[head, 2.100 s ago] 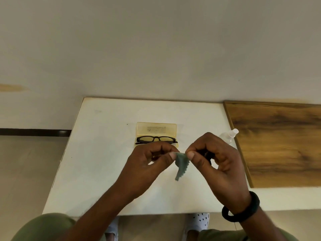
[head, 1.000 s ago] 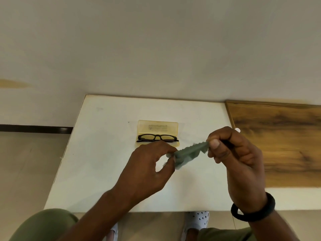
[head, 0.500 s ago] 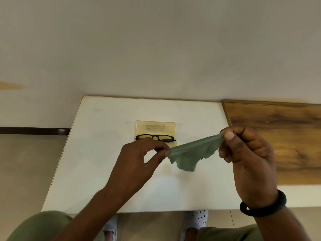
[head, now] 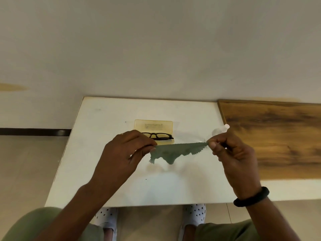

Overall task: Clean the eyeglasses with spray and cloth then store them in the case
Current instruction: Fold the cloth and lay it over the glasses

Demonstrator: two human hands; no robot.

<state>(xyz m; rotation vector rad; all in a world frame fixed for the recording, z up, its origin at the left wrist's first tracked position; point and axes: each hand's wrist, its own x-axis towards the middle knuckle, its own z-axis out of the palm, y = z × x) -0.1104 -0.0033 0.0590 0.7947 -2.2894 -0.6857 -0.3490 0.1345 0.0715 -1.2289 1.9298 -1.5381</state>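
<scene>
I am watching the left hand (head: 121, 153) pinching the cloth (head: 175, 150) by one corner between thumb and forefinger, while the right hand (head: 232, 153) is pinching the opposite corner, holding it spread above the table (head: 104, 171). At twelve o'clock from the cloth, the eyeglasses (head: 159, 135) are lying in the open case (head: 153, 126). The spray bottle (head: 219, 130) is peeking out at two o'clock, behind the right hand.

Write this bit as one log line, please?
cloth: stretched above table | left hand, right hand: pinching ends | eyeglasses: on case
</scene>
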